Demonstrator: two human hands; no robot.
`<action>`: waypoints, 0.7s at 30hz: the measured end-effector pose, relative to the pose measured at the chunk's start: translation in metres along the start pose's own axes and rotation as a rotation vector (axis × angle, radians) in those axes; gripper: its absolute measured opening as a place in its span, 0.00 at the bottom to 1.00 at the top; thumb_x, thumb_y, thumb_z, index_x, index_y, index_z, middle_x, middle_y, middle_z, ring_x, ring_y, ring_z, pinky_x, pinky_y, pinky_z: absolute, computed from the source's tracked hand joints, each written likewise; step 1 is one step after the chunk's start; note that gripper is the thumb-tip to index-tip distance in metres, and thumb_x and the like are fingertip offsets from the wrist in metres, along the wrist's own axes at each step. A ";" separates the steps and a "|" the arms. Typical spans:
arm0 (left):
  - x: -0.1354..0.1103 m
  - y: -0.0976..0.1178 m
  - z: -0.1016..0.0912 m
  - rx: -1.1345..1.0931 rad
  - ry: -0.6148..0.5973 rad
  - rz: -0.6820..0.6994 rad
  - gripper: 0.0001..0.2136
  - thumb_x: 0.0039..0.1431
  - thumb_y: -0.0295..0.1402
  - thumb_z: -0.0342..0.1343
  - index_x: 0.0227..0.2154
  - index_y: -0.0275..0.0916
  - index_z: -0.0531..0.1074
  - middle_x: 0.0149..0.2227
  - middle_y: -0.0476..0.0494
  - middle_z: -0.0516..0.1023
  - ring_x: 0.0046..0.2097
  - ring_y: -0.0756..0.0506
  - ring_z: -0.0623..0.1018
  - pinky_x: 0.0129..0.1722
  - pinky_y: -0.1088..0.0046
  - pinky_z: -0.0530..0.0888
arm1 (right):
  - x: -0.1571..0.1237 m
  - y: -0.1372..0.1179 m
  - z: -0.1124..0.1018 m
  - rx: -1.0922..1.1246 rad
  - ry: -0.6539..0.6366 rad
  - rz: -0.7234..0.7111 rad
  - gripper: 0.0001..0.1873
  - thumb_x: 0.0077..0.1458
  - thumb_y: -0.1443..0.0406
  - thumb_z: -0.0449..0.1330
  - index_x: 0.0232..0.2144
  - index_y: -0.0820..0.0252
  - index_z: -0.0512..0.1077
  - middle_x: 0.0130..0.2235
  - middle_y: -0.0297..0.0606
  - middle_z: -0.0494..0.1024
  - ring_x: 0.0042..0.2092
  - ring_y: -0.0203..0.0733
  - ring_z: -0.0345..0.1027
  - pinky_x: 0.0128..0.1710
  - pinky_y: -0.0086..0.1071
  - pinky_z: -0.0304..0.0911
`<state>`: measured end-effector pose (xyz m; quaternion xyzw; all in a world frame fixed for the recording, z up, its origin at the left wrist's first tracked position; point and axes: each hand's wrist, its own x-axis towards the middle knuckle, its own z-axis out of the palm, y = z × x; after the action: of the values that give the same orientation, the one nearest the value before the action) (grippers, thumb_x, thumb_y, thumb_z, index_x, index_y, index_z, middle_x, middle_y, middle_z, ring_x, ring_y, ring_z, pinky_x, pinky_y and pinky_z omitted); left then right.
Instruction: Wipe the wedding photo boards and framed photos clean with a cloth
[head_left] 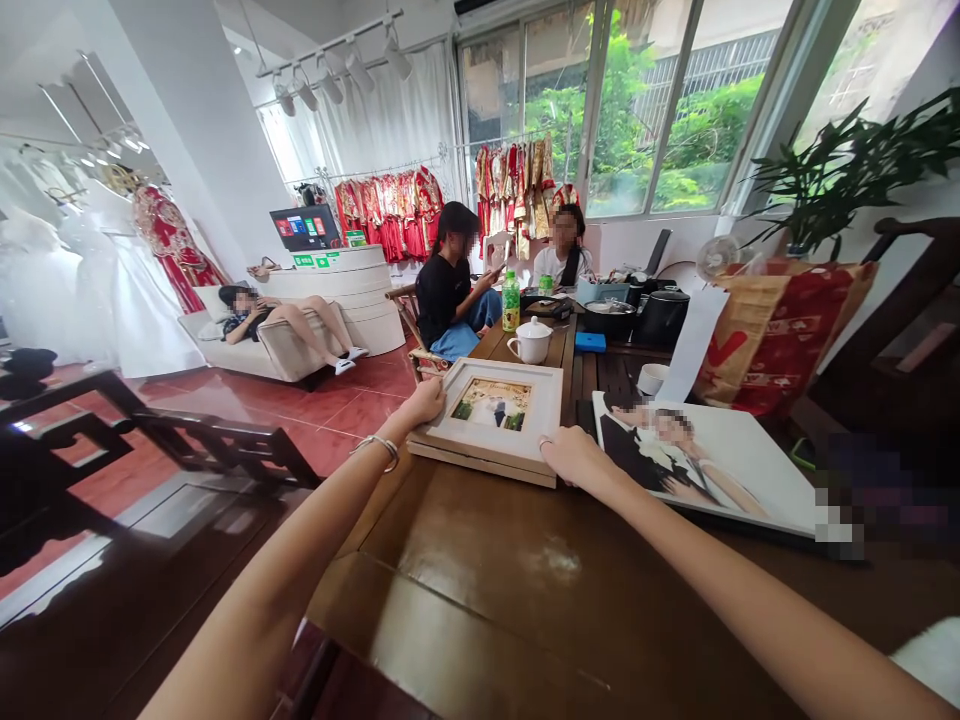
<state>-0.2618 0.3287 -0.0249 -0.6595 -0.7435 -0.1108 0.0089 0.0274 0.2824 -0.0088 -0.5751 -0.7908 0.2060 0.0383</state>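
Observation:
A white picture frame [495, 455] with a small wedding photo [491, 405] in its middle lies photo side up on the brown wooden table [480, 560]. It looks like a stack, with another layer showing under its near edge. My left hand [426, 402], with a silver bangle at the wrist, is closed around its left side. At the right edge my right hand [574, 455] grips the near corner, fingers bent. Beside my right hand, a large wedding photo panel [720, 460] lies flat. A white lidded cup [533, 342] stands just behind the frame.
Further back are a green-capped bottle [511, 302], a blue box [590, 342], a black pan [609, 315] and a red and tan bag [780, 335]. Two people sit at the table's far end. Another person lies on a sofa [296, 345] at left, beyond a dark wooden chair [217, 445].

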 end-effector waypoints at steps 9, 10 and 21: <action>-0.016 0.011 -0.001 0.002 0.133 0.069 0.15 0.61 0.28 0.47 0.50 0.29 0.64 0.46 0.29 0.73 0.49 0.38 0.73 0.47 0.61 0.69 | -0.022 0.006 -0.007 -0.049 0.116 -0.057 0.25 0.61 0.57 0.42 0.37 0.69 0.72 0.39 0.58 0.75 0.41 0.56 0.71 0.33 0.37 0.60; -0.019 0.015 -0.005 0.001 0.165 0.077 0.17 0.60 0.28 0.47 0.51 0.28 0.62 0.48 0.28 0.72 0.51 0.36 0.72 0.48 0.59 0.68 | -0.029 0.009 -0.011 -0.056 0.141 -0.066 0.24 0.61 0.56 0.42 0.38 0.69 0.71 0.40 0.58 0.75 0.41 0.56 0.71 0.33 0.37 0.60; -0.079 0.174 -0.036 -0.484 0.111 0.412 0.13 0.54 0.24 0.48 0.42 0.36 0.71 0.45 0.39 0.73 0.47 0.42 0.73 0.51 0.66 0.67 | -0.107 0.120 -0.055 -0.017 0.327 0.016 0.13 0.57 0.57 0.52 0.33 0.59 0.71 0.31 0.42 0.76 0.33 0.45 0.70 0.31 0.31 0.57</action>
<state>-0.0858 0.2628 0.0245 -0.7720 -0.5447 -0.3162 -0.0855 0.1865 0.2294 0.0160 -0.6073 -0.7713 0.1035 0.1600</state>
